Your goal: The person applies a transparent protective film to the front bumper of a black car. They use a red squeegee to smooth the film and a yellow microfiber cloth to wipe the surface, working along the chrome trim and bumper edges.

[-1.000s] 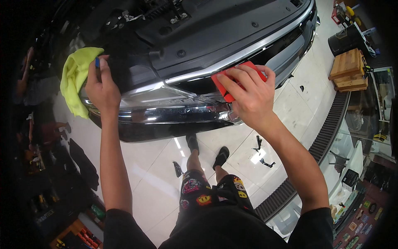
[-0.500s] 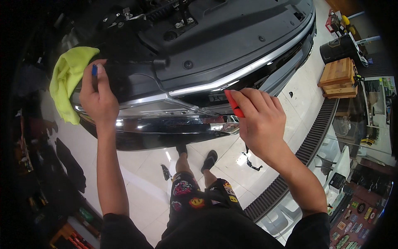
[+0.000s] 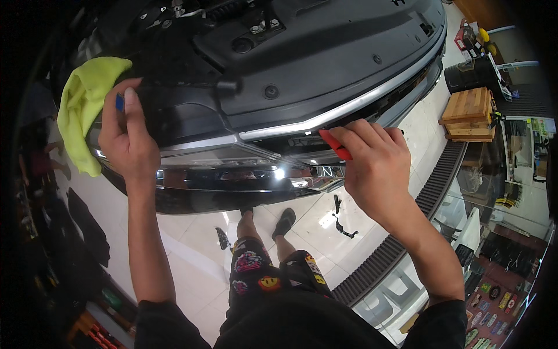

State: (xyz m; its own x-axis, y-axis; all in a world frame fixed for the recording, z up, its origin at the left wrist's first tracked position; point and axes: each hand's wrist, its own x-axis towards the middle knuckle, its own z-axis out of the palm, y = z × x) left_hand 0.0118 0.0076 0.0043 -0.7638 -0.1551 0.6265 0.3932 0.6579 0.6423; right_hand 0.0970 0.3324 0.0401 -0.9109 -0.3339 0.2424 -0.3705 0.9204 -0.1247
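Observation:
My right hand point(image 3: 378, 160) grips a small red flat piece, squeegee-like in shape point(image 3: 336, 145), at the glossy black grille point(image 3: 290, 145) just below the silver trim strip point(image 3: 325, 119). My left hand point(image 3: 131, 136) is raised over the car's front left corner, its thumb and fingers closed around a small blue piece point(image 3: 120, 102) whose kind is unclear. A crumpled yellow-green cloth point(image 3: 81, 110) is draped over the corner beside that hand. To the right of my left fingers shows a short black cylinder point(image 3: 229, 88); whether it joins the car or my hand, I cannot tell.
The black engine-bay cover point(image 3: 314, 70) stretches across the top. Below the bumper point(image 3: 232, 200), dark broken-looking pieces point(image 3: 344, 227) lie on the pale tiled floor point(image 3: 197, 244). A ribbed dark strip point(image 3: 372, 267) runs along the right, with a wooden box point(image 3: 467, 110) beyond.
My right hand and the red piece have shifted right along the grille. My left hand has moved slightly left with the blue piece. The whole view has shifted a little.

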